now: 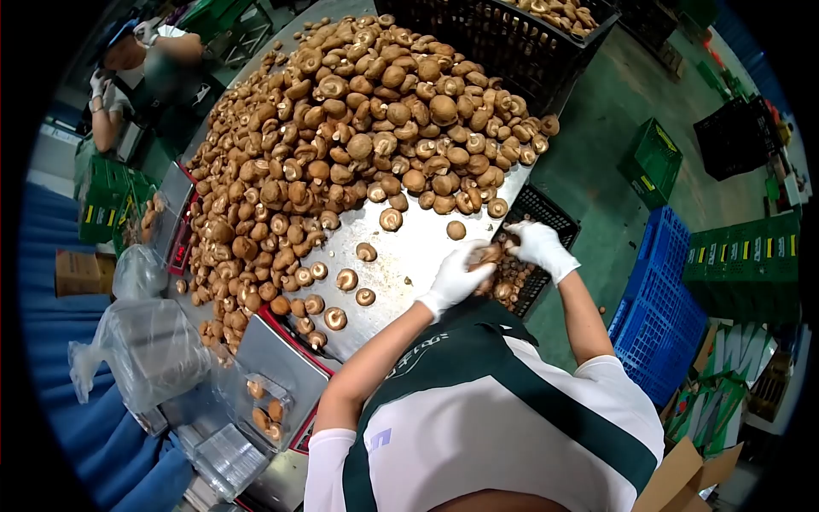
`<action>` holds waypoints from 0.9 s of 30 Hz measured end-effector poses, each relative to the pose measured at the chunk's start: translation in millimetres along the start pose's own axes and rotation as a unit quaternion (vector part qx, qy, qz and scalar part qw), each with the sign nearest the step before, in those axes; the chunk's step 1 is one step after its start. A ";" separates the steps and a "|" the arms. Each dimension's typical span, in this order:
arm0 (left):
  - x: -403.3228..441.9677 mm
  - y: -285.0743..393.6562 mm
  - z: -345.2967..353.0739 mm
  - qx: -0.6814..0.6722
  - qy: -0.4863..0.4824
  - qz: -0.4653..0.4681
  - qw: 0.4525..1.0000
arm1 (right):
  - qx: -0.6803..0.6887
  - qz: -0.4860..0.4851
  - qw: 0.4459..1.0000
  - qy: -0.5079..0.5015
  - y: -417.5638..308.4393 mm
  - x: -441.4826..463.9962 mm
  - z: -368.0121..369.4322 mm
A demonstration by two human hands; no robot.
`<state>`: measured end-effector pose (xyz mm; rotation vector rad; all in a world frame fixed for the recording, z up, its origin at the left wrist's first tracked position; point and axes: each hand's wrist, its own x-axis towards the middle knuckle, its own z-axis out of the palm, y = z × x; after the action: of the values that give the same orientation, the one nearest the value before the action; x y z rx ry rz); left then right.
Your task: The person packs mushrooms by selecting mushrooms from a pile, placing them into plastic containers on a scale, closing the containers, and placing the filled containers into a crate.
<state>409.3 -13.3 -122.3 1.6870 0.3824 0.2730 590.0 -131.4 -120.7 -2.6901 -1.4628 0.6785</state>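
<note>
fingers of the left hand (pixel 456 277) seem closed on blurred mushrooms (pixel 489 255), by the table-side edge of the black crate (pixel 553 210); for the right hand (pixel 543 247) i cannot tell. such mushrooms are probably light, springy and easy to bruise, so gentle hold around the cap is better. both forearms (pixel 587 316) reach forward and converge.

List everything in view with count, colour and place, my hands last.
Table: one, silver, centre
Loose mushrooms: uncountable, brown, on table
Black crates: several, black, top and right
Scales: two, grey, left edge
Clear trays: several, transparent, lower left
Plastic bags: some, transparent, left
Green crates: several, green, left and right
Blue crates: count unclear, blue, right
Cardboard boxes: several, brown, left and lower right
Co-worker: one, white gloved, upper left
Your apron: one, green, bottom
Left hand: one, white gloved, at table edge
Right hand: one, white gloved, over black crate
</note>
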 end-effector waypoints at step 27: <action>188.1 17.5 -161.2 0.613 0.010 0.179 0.769 | 0.136 0.120 0.864 0.470 -105.1 244.8 -67.6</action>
<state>519.9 206.4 -87.8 3.0809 0.2381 0.3468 646.7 137.5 -128.0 -2.3695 -0.7111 -0.4020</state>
